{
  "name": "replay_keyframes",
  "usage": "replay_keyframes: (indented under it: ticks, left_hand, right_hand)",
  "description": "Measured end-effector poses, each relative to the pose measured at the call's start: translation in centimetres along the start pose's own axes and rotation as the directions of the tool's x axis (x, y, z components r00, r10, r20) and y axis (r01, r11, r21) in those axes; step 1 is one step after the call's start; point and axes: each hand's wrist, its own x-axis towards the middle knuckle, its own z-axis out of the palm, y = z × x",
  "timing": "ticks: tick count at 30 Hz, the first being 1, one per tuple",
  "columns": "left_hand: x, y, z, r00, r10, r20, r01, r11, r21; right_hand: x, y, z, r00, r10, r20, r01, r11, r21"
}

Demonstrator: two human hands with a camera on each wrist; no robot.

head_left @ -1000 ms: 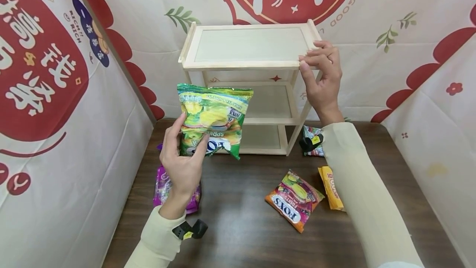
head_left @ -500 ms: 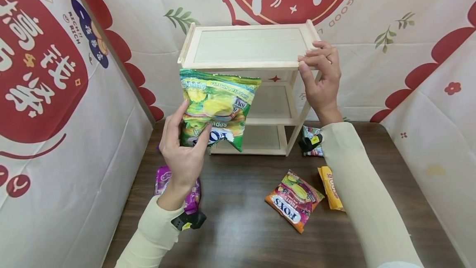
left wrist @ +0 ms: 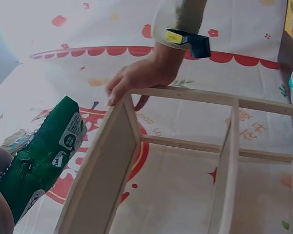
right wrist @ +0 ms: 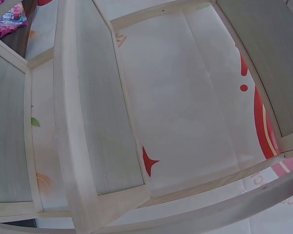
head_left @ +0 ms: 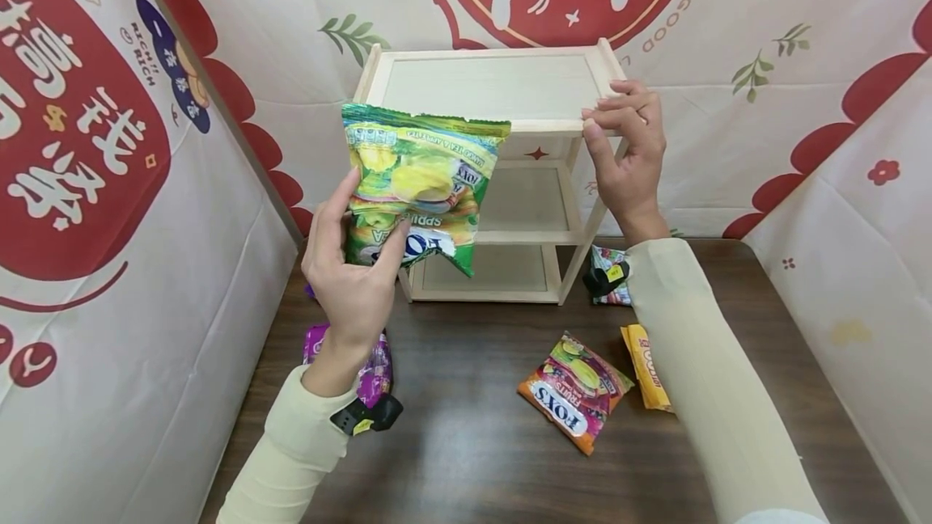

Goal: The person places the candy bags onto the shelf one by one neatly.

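Observation:
My left hand (head_left: 354,285) pinches a green bag of FOX'S candy (head_left: 425,180) between thumb and fingers. The bag is raised in front of the shelf's top tier, its lettering upside down in the head view. A small three-tier wooden shelf (head_left: 495,126) stands at the back of the table. My right hand (head_left: 629,156) holds the shelf's top right corner, thumb at the front and fingers over the side rail. From the left wrist, the bag's green back (left wrist: 41,156) appears beside the top tier (left wrist: 100,168). The right wrist view shows the tiers (right wrist: 110,112) from the side; that hand is nearly out of frame.
On the dark wooden table (head_left: 451,427) lie a red and orange FOX'S bag (head_left: 575,395), a yellow packet (head_left: 646,366) partly under the right sleeve, and a purple packet (head_left: 374,370) behind the left wrist. Another small packet (head_left: 619,293) is at the shelf's right. Printed cloth (head_left: 786,144) encloses the table.
My left hand has lifted the green candy bag from in front of the lower tiers up to the top tier's front edge. My right hand has stayed on the shelf corner.

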Motion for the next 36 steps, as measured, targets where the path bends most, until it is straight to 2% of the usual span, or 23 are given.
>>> replay_keyframes:
  ticks: [9, 16, 23, 36]
  left_hand:
    - [0.9, 0.2, 0.6, 1.0, -0.002, -0.008, 0.002, 1.0, -0.003]
    - [2.3, 0.2, 1.0, 0.999, 0.027, -0.018, -0.027, 1.0, -0.013]
    - [3.3, 0.4, 1.2, 0.998, -0.05, -0.028, 0.048, 0.997, -0.058]
    - [4.9, 0.4, 2.5, 0.995, -0.098, -0.028, 0.097, 0.994, -0.054]
  right_hand:
    - [-0.1, 0.3, 0.0, 1.0, 0.003, -0.001, -0.003, 1.0, -0.008]
    - [-0.3, 0.5, 0.0, 1.0, -0.001, -0.006, 0.001, 1.0, -0.001]
    - [-0.4, 0.7, 0.0, 1.0, -0.002, -0.007, 0.002, 1.0, 0.001]
    - [-0.2, 0.9, 0.1, 1.0, 0.01, -0.009, -0.01, 1.0, 0.007]
